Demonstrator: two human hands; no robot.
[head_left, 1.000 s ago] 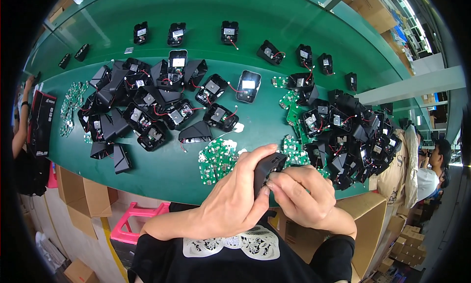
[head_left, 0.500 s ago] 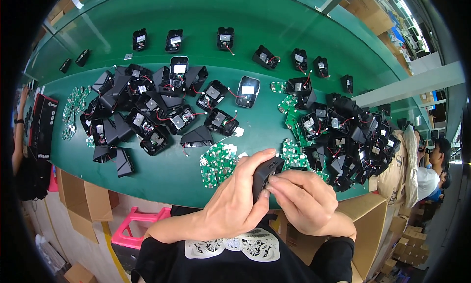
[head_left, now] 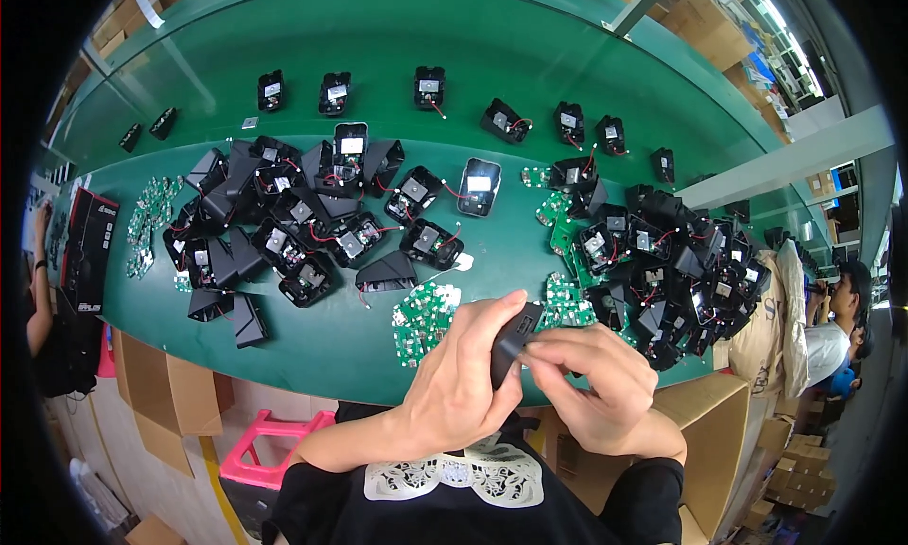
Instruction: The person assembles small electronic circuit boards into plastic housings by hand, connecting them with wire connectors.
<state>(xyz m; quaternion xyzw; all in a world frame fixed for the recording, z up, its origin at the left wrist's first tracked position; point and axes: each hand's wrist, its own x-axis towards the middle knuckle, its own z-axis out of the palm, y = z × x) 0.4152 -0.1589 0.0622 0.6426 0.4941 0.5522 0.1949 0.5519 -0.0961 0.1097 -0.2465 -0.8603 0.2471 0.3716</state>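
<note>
A black plastic housing point(head_left: 510, 345) with small slots in its side is gripped in my left hand point(head_left: 456, 380), tilted up above the table's near edge. Thumb and fingers of that hand clasp it from both sides. My right hand point(head_left: 602, 386) is closed in a pinch at the housing's right edge, fingertips touching it. Whatever lies between those fingertips is hidden. Just beyond my left hand is a heap of small green circuit boards point(head_left: 426, 320). More green boards point(head_left: 566, 302) lie past my right hand.
Open black housings with red wires form a left pile point(head_left: 284, 238) and a right pile point(head_left: 653, 271). A row of them stands along the back, including one housing point(head_left: 429, 86). A phone point(head_left: 480, 188) lies mid-table. Cardboard boxes point(head_left: 709, 432) and a pink stool point(head_left: 274, 448) flank me.
The housing has turned slightly in my left hand, showing more of its slotted side. My right fingertips stay at its edge. The whole view has shifted a little.
</note>
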